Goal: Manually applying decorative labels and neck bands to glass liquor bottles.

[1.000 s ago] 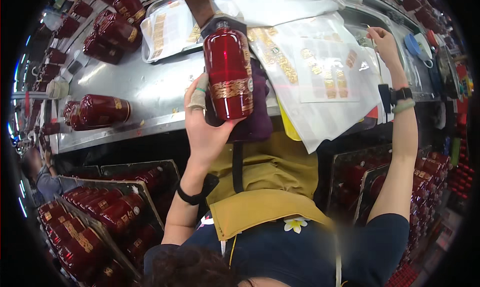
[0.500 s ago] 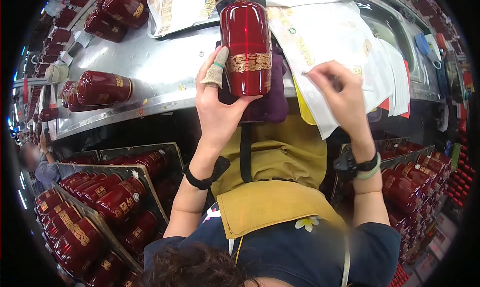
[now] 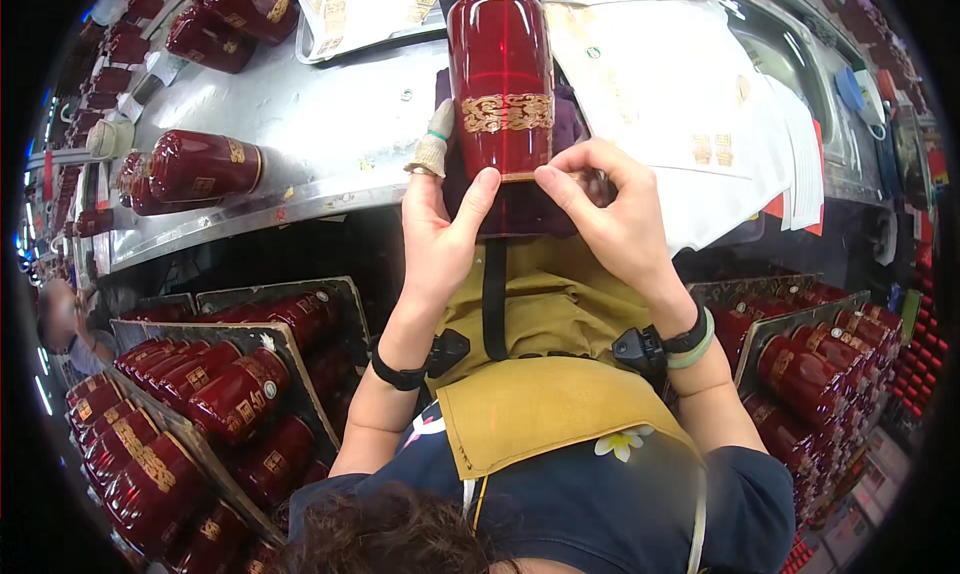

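A glossy dark red bottle [image 3: 500, 49] with a patterned gold band lies in front of me on a purple cloth [image 3: 568, 124], its neck pointing away. My left hand [image 3: 435, 224] holds its left side, a cloth cover on one finger and the thumb at the base. Along the near edge of the base runs a thin gold strip [image 3: 520, 176]. Its right end is pinched by my right hand [image 3: 615, 209], thumb and forefinger against the bottle. The other right-hand fingers are curled and partly hidden. White sticker sheets [image 3: 660, 94] with gold pieces lie beside that hand.
More red bottles [image 3: 205, 169] lie on the metal table [image 3: 330, 124] at left. A tray [image 3: 375, 49] with sticker sheets sits beyond. Crates full of bottles stand below on both sides, including a left crate [image 3: 325, 414]. Another person [image 3: 75, 324] is at far left.
My right hand has moved left from the sticker sheets to the bottle's base, where the thin gold strip now shows. The bottle has shifted slightly, and my left thumb has come up onto the base edge.
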`<state>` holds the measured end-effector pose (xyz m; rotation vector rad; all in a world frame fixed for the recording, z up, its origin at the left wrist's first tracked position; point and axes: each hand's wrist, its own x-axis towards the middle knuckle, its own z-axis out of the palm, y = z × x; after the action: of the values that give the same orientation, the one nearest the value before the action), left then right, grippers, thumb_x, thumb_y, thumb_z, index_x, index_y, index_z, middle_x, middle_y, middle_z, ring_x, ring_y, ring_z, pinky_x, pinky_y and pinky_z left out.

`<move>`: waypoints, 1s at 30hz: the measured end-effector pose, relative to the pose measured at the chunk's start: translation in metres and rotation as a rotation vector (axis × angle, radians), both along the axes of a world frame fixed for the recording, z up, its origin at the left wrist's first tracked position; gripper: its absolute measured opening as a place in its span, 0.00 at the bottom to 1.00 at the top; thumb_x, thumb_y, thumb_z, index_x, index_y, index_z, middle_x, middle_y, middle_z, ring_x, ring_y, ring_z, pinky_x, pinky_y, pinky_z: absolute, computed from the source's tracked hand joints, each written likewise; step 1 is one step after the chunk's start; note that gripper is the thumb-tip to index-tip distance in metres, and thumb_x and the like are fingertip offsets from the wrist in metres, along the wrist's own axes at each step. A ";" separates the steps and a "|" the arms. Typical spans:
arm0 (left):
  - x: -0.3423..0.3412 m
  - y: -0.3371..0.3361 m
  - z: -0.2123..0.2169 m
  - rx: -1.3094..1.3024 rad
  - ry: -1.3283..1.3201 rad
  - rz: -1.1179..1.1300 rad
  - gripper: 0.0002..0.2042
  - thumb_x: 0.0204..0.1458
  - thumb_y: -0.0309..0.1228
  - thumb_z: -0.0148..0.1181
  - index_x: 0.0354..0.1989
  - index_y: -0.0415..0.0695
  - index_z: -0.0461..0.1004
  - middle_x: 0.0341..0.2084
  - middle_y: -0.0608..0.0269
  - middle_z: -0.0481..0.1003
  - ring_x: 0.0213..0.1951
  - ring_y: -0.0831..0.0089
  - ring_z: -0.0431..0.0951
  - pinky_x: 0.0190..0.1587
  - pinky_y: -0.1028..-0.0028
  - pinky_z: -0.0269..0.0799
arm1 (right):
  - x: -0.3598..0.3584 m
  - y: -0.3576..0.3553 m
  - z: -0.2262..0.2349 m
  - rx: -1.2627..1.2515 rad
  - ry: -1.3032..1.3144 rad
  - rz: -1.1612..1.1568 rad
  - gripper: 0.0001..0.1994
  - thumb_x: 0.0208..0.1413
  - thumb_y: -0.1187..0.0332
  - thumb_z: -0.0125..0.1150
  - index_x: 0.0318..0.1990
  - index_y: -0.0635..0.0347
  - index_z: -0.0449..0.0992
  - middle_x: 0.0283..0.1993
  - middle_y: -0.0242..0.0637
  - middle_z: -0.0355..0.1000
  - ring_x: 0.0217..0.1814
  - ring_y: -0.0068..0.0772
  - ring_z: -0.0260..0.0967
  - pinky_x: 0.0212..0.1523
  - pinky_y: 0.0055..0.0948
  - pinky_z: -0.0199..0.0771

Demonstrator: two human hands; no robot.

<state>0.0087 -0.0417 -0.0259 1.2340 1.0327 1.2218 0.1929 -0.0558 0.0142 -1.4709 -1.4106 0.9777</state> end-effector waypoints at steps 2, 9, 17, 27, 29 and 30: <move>0.001 -0.001 0.000 -0.059 -0.105 0.023 0.33 0.63 0.23 0.60 0.74 0.29 0.53 0.72 0.45 0.59 0.73 0.62 0.57 0.75 0.64 0.49 | 0.000 0.000 -0.004 -0.024 0.031 -0.011 0.07 0.56 0.70 0.72 0.33 0.65 0.81 0.27 0.30 0.74 0.27 0.19 0.62 0.30 0.24 0.64; 0.004 -0.002 0.001 -0.083 -0.091 0.039 0.33 0.64 0.24 0.59 0.74 0.29 0.53 0.72 0.45 0.59 0.73 0.63 0.58 0.75 0.64 0.50 | -0.002 -0.001 -0.010 -0.020 0.052 -0.053 0.08 0.56 0.69 0.73 0.33 0.65 0.81 0.27 0.29 0.74 0.27 0.17 0.62 0.30 0.22 0.64; 0.007 -0.003 0.002 -0.043 -0.095 0.037 0.32 0.65 0.24 0.58 0.74 0.29 0.53 0.72 0.46 0.59 0.73 0.64 0.59 0.74 0.65 0.51 | -0.003 -0.001 -0.012 -0.009 0.072 -0.061 0.08 0.57 0.70 0.72 0.32 0.65 0.80 0.27 0.29 0.73 0.28 0.17 0.63 0.31 0.22 0.65; 0.008 -0.003 -0.001 -0.053 -0.114 0.057 0.32 0.65 0.25 0.59 0.74 0.29 0.52 0.71 0.46 0.60 0.72 0.64 0.60 0.73 0.65 0.53 | -0.003 -0.001 -0.011 -0.001 0.075 -0.067 0.07 0.56 0.70 0.72 0.32 0.64 0.81 0.27 0.29 0.73 0.28 0.18 0.64 0.31 0.23 0.65; 0.008 -0.003 -0.002 -0.053 -0.084 0.057 0.32 0.65 0.25 0.59 0.74 0.29 0.53 0.71 0.46 0.60 0.71 0.65 0.60 0.73 0.65 0.53 | -0.004 -0.001 -0.011 0.005 0.075 -0.066 0.07 0.56 0.70 0.72 0.32 0.64 0.81 0.27 0.29 0.73 0.28 0.19 0.64 0.32 0.23 0.65; 0.008 -0.003 -0.002 -0.053 -0.084 0.057 0.32 0.65 0.25 0.59 0.74 0.29 0.53 0.71 0.46 0.60 0.71 0.65 0.60 0.73 0.65 0.53 | -0.003 -0.001 -0.010 0.013 0.062 -0.065 0.07 0.56 0.70 0.72 0.32 0.64 0.81 0.27 0.29 0.73 0.28 0.19 0.64 0.31 0.23 0.65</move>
<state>0.0169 -0.0445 -0.0277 1.1104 1.0379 1.2711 0.1894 -0.0571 0.0039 -1.4564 -1.3146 0.9638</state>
